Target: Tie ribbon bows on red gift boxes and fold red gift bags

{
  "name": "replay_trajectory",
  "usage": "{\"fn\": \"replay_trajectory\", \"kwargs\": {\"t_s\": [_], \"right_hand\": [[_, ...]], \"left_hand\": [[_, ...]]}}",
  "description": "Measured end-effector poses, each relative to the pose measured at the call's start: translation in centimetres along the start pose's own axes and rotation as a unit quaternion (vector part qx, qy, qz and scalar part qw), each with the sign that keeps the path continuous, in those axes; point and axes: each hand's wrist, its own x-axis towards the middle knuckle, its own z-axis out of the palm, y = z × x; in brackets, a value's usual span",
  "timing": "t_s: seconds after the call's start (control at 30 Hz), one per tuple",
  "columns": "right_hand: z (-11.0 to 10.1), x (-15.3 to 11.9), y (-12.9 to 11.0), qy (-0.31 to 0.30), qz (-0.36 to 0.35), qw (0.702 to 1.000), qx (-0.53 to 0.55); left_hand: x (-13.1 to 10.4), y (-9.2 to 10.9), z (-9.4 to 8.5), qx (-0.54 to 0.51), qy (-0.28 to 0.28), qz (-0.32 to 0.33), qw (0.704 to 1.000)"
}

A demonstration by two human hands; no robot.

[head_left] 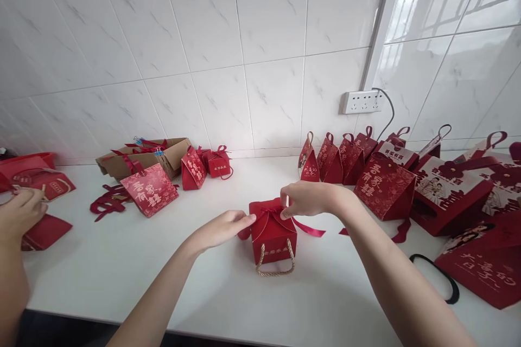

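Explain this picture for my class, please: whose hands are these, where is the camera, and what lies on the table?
There is no machine here: a person is working with two bare hands. The one picture comes from a camera worn on that person's head, looking forward and down. The left hand is at the left side of a small red box; the right hand is at its top, by the ribbon. How firmly they grip is hard to tell. A rope handle hangs at the front. On the white table are more red gift boxes, a brown cardboard box and a black band. Another person's hand shows at the left edge.
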Motion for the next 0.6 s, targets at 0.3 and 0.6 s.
{"fn": "replay_trajectory", "kwargs": {"t_s": [0.3,0.6], "right_hand": [[1.4,3.0,3.9,-0.105,-0.044,0.981,0.159],[7.0,3.5,7.2,-0.078,-0.187,0.858,0.472]], "left_hand": [[2.2,-3.3,-0.1,-0.183,-0.116,0.055,0.975],[5.8,-4.2,-1.4,-0.195,-0.235,0.067,0.95]]}}
